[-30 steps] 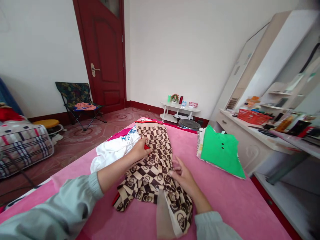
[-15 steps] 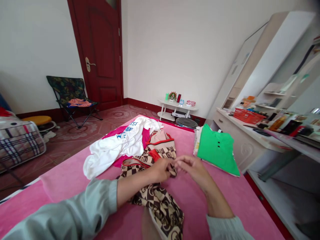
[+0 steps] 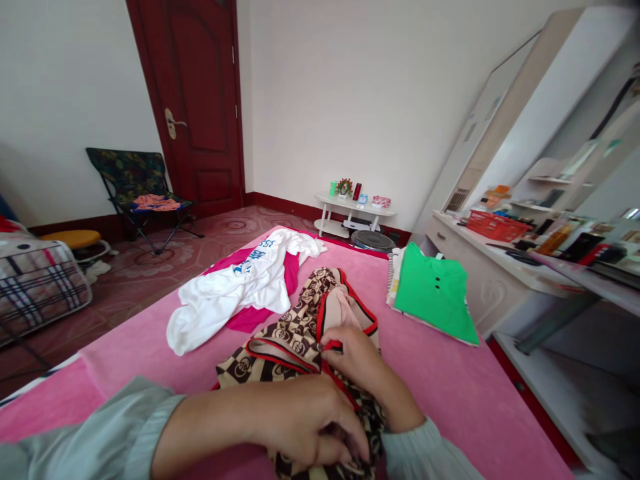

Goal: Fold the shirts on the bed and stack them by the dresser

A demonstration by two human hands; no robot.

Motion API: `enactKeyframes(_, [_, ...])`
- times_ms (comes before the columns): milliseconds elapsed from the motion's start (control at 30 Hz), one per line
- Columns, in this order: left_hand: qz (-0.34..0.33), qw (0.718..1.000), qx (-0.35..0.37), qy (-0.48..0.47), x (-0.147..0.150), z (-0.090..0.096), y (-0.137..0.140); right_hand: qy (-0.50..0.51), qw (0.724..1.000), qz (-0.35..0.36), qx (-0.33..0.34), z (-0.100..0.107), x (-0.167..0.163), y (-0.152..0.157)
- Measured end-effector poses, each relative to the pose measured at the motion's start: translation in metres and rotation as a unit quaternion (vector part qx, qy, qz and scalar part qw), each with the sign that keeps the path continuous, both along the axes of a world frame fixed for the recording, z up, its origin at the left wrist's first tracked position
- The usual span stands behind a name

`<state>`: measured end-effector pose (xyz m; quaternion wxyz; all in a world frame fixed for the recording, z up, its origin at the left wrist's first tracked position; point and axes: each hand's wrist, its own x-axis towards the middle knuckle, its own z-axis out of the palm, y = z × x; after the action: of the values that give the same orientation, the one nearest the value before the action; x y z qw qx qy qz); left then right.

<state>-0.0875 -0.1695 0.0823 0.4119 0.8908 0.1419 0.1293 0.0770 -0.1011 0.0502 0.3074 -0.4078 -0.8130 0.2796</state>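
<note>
A brown-and-beige patterned garment with red-and-black trim [image 3: 295, 333] lies rumpled on the pink bed cover [image 3: 450, 393], close in front of me. My right hand [image 3: 355, 357] pinches the red trim near the garment's middle. Lower down, my left hand [image 3: 317, 420] is closed on the near part of the same garment, its fingertips partly hidden in the folds. Beyond it to the left, a crumpled white shirt with blue lettering [image 3: 240, 283] rests on a magenta cloth [image 3: 250, 321]. On the right sits a folded green shirt [image 3: 433, 290] on top of other folded clothes.
A dressing table [image 3: 445, 230] with a red basket [image 3: 497, 225] and bottles stands at the right. Past the bed are a low white table [image 3: 350, 203], a dark red door [image 3: 195, 100] and a folding chair [image 3: 133, 173] holding clothing. A plaid bag [image 3: 40, 273] is at far left.
The garment has been spread and turned, with its trimmed edge now further right. My left hand has come down toward me. My right hand has moved slightly left and lower onto the trim.
</note>
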Motion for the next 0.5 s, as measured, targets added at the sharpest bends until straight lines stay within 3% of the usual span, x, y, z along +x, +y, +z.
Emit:
enactKeyframes(67, [0.065, 0.997, 0.028, -0.033, -0.013, 0.013, 0.004, 0.083, 0.992, -0.1, 0.006, 0.01, 0.023, 0.01])
enactKeyframes(100, [0.114, 0.99, 0.054, -0.058, -0.02, 0.018, 0.007, 0.148, 0.974, -0.171, 0.006, 0.014, 0.038, 0.015])
enactKeyframes(133, [0.17, 0.978, 0.084, -0.083, -0.028, 0.02, 0.011, 0.226, 0.941, -0.254, 0.007, 0.018, 0.056, 0.019])
enactKeyframes(200, [0.274, 0.946, 0.131, -0.112, -0.043, 0.016, 0.021, 0.353, 0.848, -0.394, 0.024, 0.021, 0.09, 0.026])
enactKeyframes(233, [0.313, 0.933, 0.143, -0.109, -0.051, 0.011, 0.025, 0.386, 0.809, -0.442, 0.039, 0.021, 0.105, 0.028])
enactKeyframes(267, [0.339, 0.925, 0.145, -0.09, -0.057, 0.004, 0.029, 0.387, 0.787, -0.476, 0.057, 0.018, 0.118, 0.029])
enactKeyframes(300, [0.345, 0.926, 0.141, -0.058, -0.062, -0.004, 0.031, 0.358, 0.785, -0.499, 0.08, 0.016, 0.128, 0.029])
enactKeyframes(400, [0.29, 0.945, 0.133, 0.067, -0.07, -0.027, 0.029, 0.176, 0.816, -0.523, 0.172, 0.011, 0.141, 0.027])
enactKeyframes(467, [0.252, 0.948, 0.148, 0.128, -0.068, -0.038, 0.025, 0.105, 0.835, -0.497, 0.209, 0.013, 0.138, 0.025])
enactKeyframes(500, [0.247, 0.945, 0.158, 0.143, -0.066, -0.041, 0.024, 0.102, 0.856, -0.469, 0.194, 0.015, 0.134, 0.025])
